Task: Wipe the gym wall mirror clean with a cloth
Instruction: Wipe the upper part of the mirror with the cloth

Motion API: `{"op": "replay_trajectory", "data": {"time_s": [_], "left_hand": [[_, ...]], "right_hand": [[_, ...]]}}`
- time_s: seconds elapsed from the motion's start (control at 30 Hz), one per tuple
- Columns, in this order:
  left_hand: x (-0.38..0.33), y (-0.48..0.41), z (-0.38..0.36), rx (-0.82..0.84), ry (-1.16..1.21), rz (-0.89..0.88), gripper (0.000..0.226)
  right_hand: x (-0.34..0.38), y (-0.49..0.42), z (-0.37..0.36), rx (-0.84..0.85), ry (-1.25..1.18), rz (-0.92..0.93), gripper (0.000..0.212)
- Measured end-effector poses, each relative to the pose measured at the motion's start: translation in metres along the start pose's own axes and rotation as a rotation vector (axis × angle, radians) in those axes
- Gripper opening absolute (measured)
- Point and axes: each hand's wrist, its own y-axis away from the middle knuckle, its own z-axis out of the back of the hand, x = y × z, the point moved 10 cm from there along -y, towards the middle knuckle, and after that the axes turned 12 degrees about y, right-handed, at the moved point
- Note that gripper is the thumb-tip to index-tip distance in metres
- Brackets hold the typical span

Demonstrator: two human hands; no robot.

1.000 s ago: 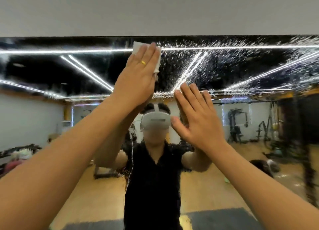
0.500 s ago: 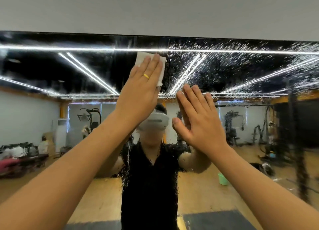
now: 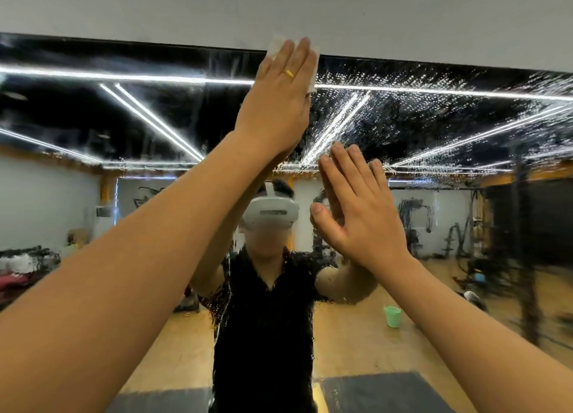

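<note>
Mirror (image 3: 124, 127): a wide wall mirror that fills most of the view; its dark top edge runs across under a plain pale wall (image 3: 279, 6).
Cloth (image 3: 312, 71): small and white, flat against the mirror at the middle of its top edge, with its upper corner lapping onto the wall just above the mirror. Most of it is hidden by the fingers over it.
Left hand (image 3: 279, 102): raised to the mirror's top edge, fingers straight and close together, pressing the cloth flat on the glass rather than curling round it.
Ring (image 3: 289, 72): yellow, on one finger of the left hand.
Right hand (image 3: 362, 214): lower on the mirror and right of its centre, fingers straight and slightly spread, palm to the glass, meeting its own reflection and holding nothing.
Droplets (image 3: 418, 102): thick across the mirror's upper right; the upper left looks streaky, with few drops.
Reflection in the mirror: a person in a black top wearing a white headset (image 3: 269, 212), a green bucket (image 3: 393, 316) on a wooden floor at the mirror's lower right, and blurred gym gear at its right side.
</note>
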Motion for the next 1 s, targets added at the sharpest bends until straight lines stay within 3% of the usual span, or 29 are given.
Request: {"op": "replay_trajectory", "data": {"time_s": [0.33, 0.7, 1.0], "left_hand": [[-0.007, 0.082, -0.015, -0.012, 0.038, -0.022, 0.064], [-0.019, -0.013, -0.012, 0.040, -0.014, 0.006, 0.061], [-0.022, 0.048, -0.019, -0.030, 0.014, -0.086, 0.065]], "right_hand": [[0.002, 0.002, 0.001, -0.011, -0.008, -0.004, 0.070], [0.001, 0.000, 0.002, -0.019, -0.002, -0.009, 0.069], [0.002, 0.001, 0.002, -0.033, -0.008, -0.010, 0.069]]}}
